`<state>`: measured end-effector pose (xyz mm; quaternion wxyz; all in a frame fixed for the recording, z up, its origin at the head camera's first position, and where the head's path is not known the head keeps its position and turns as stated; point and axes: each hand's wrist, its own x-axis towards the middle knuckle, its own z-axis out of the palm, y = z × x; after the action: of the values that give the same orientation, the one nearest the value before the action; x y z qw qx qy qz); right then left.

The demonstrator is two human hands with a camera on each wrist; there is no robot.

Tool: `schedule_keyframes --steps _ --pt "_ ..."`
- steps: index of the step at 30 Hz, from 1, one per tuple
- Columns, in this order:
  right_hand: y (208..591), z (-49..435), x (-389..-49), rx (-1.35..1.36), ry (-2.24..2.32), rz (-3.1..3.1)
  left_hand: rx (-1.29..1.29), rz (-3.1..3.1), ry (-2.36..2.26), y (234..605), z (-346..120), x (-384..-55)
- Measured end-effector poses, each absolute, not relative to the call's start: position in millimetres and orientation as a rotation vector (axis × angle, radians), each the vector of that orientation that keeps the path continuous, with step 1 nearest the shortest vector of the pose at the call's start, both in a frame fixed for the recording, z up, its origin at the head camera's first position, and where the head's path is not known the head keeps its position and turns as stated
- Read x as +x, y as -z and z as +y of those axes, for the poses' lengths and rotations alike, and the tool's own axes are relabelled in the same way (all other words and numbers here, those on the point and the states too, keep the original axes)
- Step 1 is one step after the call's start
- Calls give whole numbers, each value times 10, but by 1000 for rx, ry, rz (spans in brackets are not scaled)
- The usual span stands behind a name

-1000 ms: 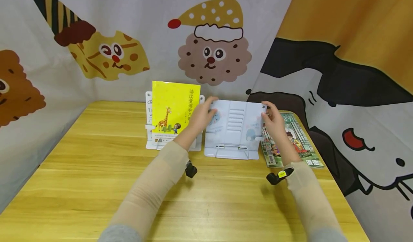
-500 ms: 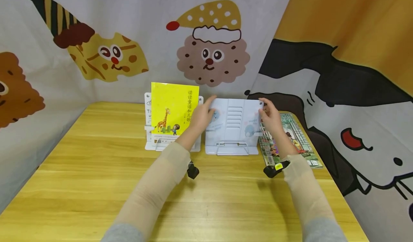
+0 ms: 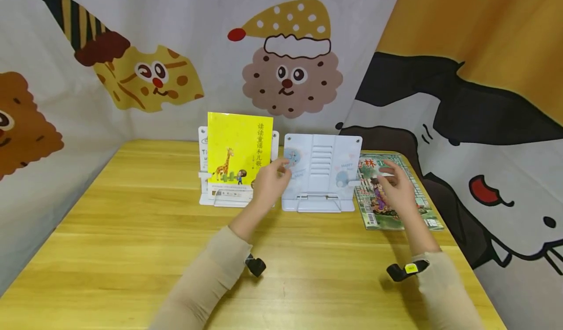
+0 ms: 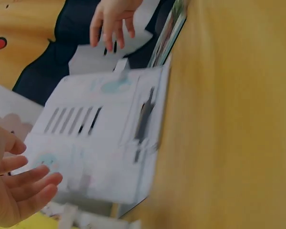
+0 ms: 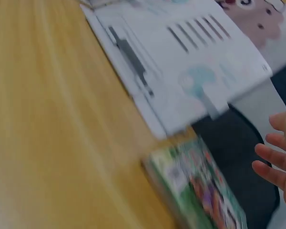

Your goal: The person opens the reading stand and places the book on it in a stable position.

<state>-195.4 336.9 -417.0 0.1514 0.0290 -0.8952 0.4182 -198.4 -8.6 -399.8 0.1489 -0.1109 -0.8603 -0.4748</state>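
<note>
A pale blue-white book stand (image 3: 322,173) with slots and a wire front rest stands upright on the table, nothing on it. My left hand (image 3: 269,183) is off its left edge, fingers loosely bent and holding nothing; in the left wrist view the same hand (image 4: 24,186) shows spread fingers. Above a green illustrated magazine (image 3: 374,212) hovers my right hand (image 3: 399,188), fingers parted with nothing between them. The right wrist view also has this hand (image 5: 281,157) apart from the stand (image 5: 181,62) and the magazine (image 5: 200,186).
Left of the stand, a yellow book with a giraffe (image 3: 237,144) leans on a second white book stand (image 3: 203,188). The wooden table (image 3: 132,252) ends at a cartoon-printed curtain (image 3: 176,7) behind.
Both hands have let go of the blue-white stand's upper corners and drawn back toward the person, the right one also moving right over the magazine. The stand stays upright.
</note>
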Motion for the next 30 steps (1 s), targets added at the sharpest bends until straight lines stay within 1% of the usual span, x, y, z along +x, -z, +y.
schedule_keyframes --steps 4,9,16,22,30 --pt "4242 3675 -1746 -58 -1137 -2534 -403 -2472 1530 4144 97 -1855" --pt "4350 4001 -1537 -239 -1061 -2542 -550 -2501 1771 4370 467 -1692" --pt "4458 4353 -1416 -250 -995 -2703 -643 -2588 1968 4592 1086 -1492" --pt "4569 4546 -1424 -303 -956 -2877 -530 -2639 2120 4638 1487 -1424" --pt "4553 4636 -1439 -304 -850 -2982 -168 -2543 2435 4546 1741 -1482"
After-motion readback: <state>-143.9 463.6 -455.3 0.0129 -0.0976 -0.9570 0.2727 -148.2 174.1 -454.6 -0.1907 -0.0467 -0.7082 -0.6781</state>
